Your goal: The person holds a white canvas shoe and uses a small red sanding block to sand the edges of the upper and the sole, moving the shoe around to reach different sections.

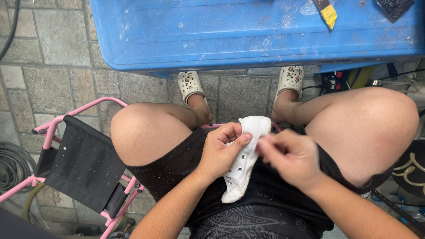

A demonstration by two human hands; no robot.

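We sit with a small white canvas shoe (243, 159) in our lap, lying across the black shorts (186, 163) between our knees, toe end pointing away towards the blue tub (248, 35). Our left hand (220, 152) is closed around the shoe's side, thumb pressed on the upper near the row of metal eyelets, while our right hand (290, 157) comes in beside it, fingertips pinched together just at the toe end; whether they actually grip anything there we cannot tell, since the hand is a little blurred. The shoe looks light and soft, the canvas likely to fold and give under the fingers, so we judge it best held by the firmer sole edge or the eyelet strip rather than the loose cloth. No lace is plain to see, and the sole and far side are hidden by our left palm. A pink folding chair (79, 163) with a black seat stands by our left knee, and our pale clogs (190, 84) rest on the stone floor.
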